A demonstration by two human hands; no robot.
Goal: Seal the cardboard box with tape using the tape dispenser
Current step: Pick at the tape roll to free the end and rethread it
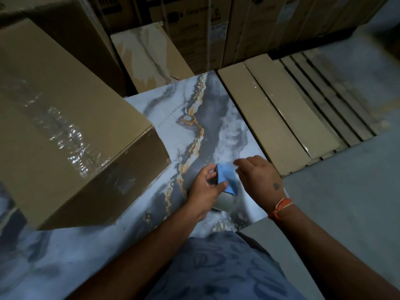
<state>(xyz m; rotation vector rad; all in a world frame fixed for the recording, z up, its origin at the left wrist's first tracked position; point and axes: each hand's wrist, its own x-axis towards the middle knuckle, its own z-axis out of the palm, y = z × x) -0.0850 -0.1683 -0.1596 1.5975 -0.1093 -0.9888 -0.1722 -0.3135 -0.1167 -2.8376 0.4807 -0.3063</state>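
Observation:
A large brown cardboard box (65, 126) stands at the left on a marbled slab (207, 126). Clear shiny tape runs along its top seam and down over its near edge. To the right of the box, my left hand (204, 189) grips a blue tape dispenser (227, 182) with a pale roll of tape (224, 202) in it, just above the slab. My right hand (257, 176) hovers over the dispenser's right side with fingers bent and spread, blurred, touching or almost touching the blue part.
Flat brown cartons (270, 118) lie side by side to the right of the slab. Tall stacked cartons (194, 29) stand along the back. A torn flat board (149, 59) lies behind the slab. Grey floor (346, 202) spreads at the right.

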